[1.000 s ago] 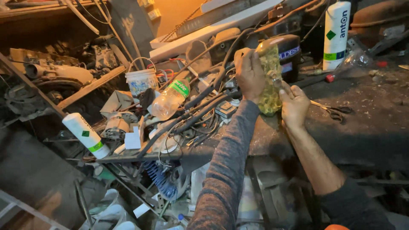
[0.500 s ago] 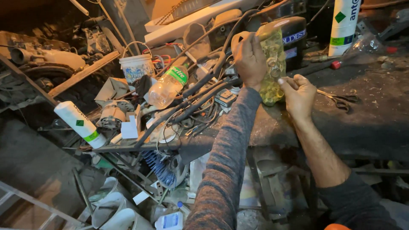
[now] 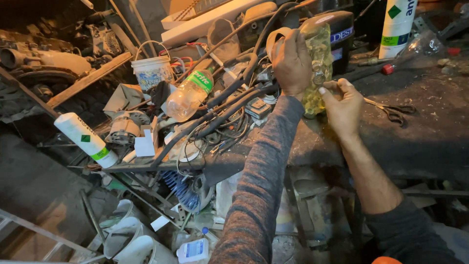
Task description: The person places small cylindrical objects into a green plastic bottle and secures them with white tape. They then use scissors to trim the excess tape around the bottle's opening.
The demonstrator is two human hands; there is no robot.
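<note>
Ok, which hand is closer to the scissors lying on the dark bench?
The right hand: the scissors lie just to its right on the bench. The left hand is farther off, up on the far side of the clear bag it grips.

A cluttered repair workshop: the grimy desk (image 3: 420, 132) carries tangled cables (image 3: 220, 112), a black compressor (image 3: 342, 34), scissors (image 3: 391, 111) and refrigerant cylinders (image 3: 396, 22); scrap parts lie below.

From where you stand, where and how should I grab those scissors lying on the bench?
Grip the scissors at the handle loops, at their right end, coming straight down from above. They lie flat on the dark bench with bare surface around the loops, while the blade end points left toward the right hand working the bag, so the right side is probably the clearer approach.
</note>
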